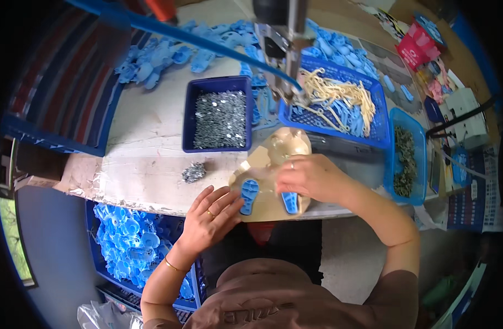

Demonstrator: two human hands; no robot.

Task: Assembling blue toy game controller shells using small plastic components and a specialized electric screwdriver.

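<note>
My left hand (pixel 210 215) lies at the table's front edge, fingers stretched out and slightly apart. Its fingertips are beside a blue sole-shaped plastic piece (pixel 249 192), close to or touching its edge. That piece rests on a tan, irregular board (pixel 270 207). My right hand (pixel 312 178) is over the board's right side with fingers pointing down, smeared by motion; whether they pinch anything is hidden. Just below them, a second blue sole-shaped piece (pixel 290 203) shows. A shiny, rounded, clear-looking form (pixel 288 143) sits at the board's far end.
A dark blue bin (pixel 189 123) holds small silvery metal parts, with a loose pile (pixel 194 172) nearby. Behind the board stands a metal machine head (pixel 287 55). To the right are a blue basket (pixel 339 134) of cream strips and a teal tub (pixel 391 159). Blue cup-like parts (pixel 128 236) fill a low crate.
</note>
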